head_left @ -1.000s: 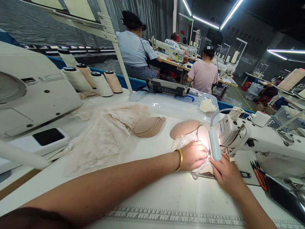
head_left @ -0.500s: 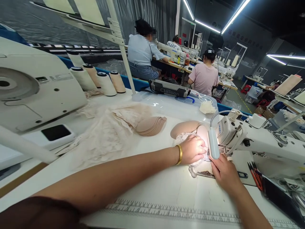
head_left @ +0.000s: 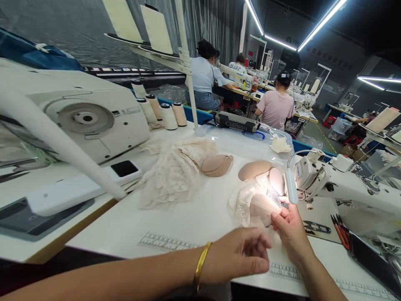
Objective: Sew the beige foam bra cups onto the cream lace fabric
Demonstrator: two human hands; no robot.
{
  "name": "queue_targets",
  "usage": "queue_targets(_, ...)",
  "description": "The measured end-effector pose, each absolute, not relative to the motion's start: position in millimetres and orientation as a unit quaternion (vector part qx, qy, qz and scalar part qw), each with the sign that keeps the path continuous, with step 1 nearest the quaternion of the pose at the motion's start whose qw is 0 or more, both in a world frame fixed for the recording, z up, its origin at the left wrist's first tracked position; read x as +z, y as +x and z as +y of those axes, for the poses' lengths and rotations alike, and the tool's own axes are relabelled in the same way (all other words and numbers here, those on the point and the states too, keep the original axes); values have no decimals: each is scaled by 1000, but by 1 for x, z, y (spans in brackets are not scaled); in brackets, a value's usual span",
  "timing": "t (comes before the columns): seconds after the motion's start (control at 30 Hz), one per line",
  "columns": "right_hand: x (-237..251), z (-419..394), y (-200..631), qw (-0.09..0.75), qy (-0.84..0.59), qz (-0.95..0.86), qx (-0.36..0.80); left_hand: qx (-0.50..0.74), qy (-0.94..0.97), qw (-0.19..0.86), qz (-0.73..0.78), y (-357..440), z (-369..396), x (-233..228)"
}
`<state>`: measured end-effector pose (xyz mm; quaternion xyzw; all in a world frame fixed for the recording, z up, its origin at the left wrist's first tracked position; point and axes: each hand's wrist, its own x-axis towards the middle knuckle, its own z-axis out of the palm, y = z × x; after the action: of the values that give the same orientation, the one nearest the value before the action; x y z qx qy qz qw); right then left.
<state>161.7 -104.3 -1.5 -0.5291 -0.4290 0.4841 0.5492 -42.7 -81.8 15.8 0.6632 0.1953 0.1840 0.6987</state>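
Note:
My right hand (head_left: 290, 223) pinches the edge of a pale lace bra piece (head_left: 261, 205) with a beige cup, just left of the sewing machine (head_left: 313, 175). The lace spreads leftward over the white table under the small lamp (head_left: 291, 188). Nearer to me, above the table's front edge, my left hand (head_left: 239, 255) hangs with loosely bent fingers, the thumb apart, holding nothing visible. Beyond the held piece lie a tan cup (head_left: 255, 169) and a rounder pink cup (head_left: 276, 179). Thread snips (head_left: 318, 226) rest by the needle area.
A stack of beige cups (head_left: 216, 165) and a heap of lace (head_left: 171, 175) lie to the left. Behind them stand thread cones (head_left: 169, 116) and a clear plastic lid (head_left: 232, 138). Red-handled tweezers (head_left: 340, 232) sit at right. Several people work at machines farther back.
My left hand has come off the lace and drawn back towards me. My right hand has pulled the piece out from under the machine to the left. The view has swung left.

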Motion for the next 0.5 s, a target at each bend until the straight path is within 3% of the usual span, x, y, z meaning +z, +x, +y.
queue_targets(0.07, -3, -116, 147, 578, -518, -409, 481, 162, 427, 852, 257, -45, -102, 14)
queue_targets(0.13, -8, -133, 134, 595, -511, -404, 471, 249, 277, 882, 289, -42, -105, 13)
queue_targets(0.27, -16, -163, 117, 595, -513, -409, 464, 420, 241, 815, 318, -34, -87, 13)
queue_targets(0.5, -13, -166, 117, 608, -565, -367, 421, 322, 193, 888, 264, -33, -83, 18)
